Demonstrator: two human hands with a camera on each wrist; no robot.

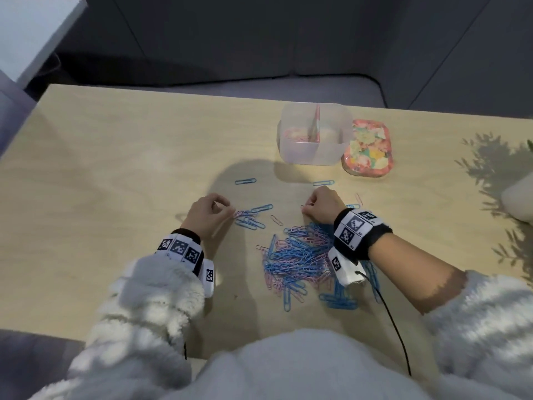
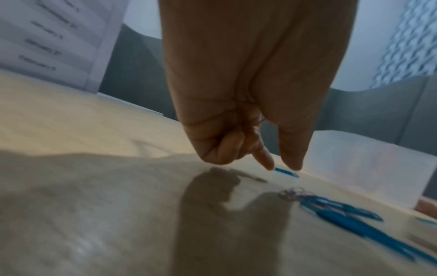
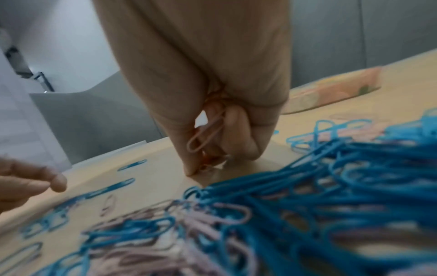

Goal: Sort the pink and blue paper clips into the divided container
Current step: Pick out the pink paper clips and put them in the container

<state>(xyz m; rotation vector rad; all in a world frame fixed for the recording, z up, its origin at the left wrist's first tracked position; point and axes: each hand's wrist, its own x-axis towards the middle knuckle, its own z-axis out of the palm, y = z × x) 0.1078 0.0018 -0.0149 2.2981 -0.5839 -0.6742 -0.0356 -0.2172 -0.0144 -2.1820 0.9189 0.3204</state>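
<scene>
A mixed pile of pink and blue paper clips (image 1: 300, 255) lies near the table's front, and fills the lower right wrist view (image 3: 307, 196). The clear divided container (image 1: 288, 151) stands at the back, with pink clips in its left compartment. My right hand (image 1: 307, 207) rests just beyond the pile, its fingers curled round several pink clips (image 3: 205, 130) with the fingertips down on the table (image 3: 208, 158). My left hand (image 1: 229, 210) hovers beside a small cluster of pink and blue clips (image 1: 248, 217). Its thumb and forefinger (image 2: 282, 167) point down, slightly apart, with nothing between them.
A floral lid (image 1: 367, 148) lies right of the container. Single blue clips (image 1: 245, 181) are scattered between the hands and the container. A white object (image 1: 519, 197) sits at the table's right edge. A black cable (image 1: 395, 321) runs from the right wrist.
</scene>
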